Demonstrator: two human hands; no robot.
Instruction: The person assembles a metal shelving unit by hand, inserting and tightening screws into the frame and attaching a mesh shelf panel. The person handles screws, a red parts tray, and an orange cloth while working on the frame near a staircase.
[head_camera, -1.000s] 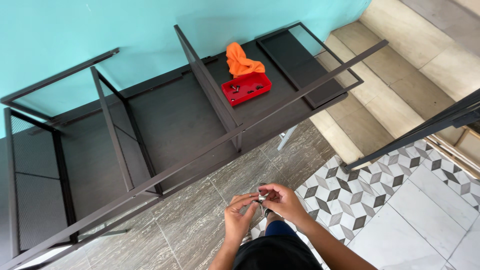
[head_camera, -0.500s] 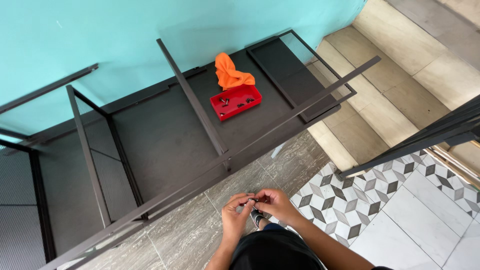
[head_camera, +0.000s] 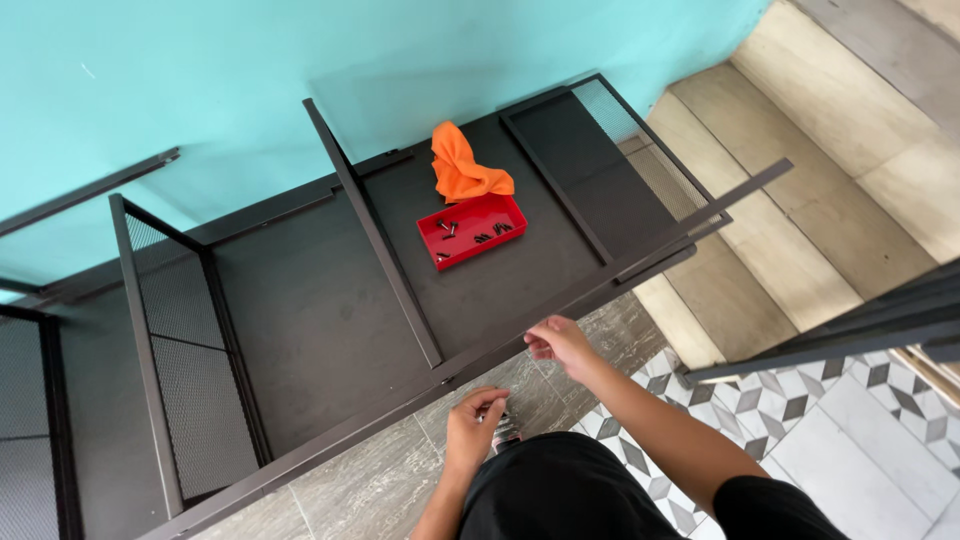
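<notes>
Wall: I see a plain turquoise painted wall (head_camera: 250, 70) filling the top of the view.
Floor: grey stone-look tiles (head_camera: 350, 490) lie under me, patterned black-and-white geometric tiles (head_camera: 800, 420) run to the right, and pale beige steps (head_camera: 800, 200) rise at the upper right.
Shelf unit: a large dark brown metal shelving frame (head_camera: 300, 300) lies on its back against the wall, with thin square bars crossing it and mesh panels on its left part.
Front rail: the long dark metal front bar of the frame (head_camera: 600, 285) runs diagonally, just above my hands.
Second frame: more dark metal bars (head_camera: 850, 330) cross the right edge of the view, apart from the shelf unit.
Cloth: a crumpled orange cloth (head_camera: 465, 170) lies on the back panel of the frame, touching the far edge of the tray.
Tray: a small red rectangular plastic tray (head_camera: 472, 232) rests on the same panel, well apart from both hands.
Screws: several small dark screws (head_camera: 485, 235) lie scattered inside the tray.
Right hand: my right hand (head_camera: 560, 342) is raised near the front rail, fingers curled with the tips pinched together; I cannot tell whether anything is between them.
Left hand: my left hand (head_camera: 475, 422) sits lower, close to my body, fingers bent inward around a small dark item (head_camera: 505, 428) that is too hidden to identify.
</notes>
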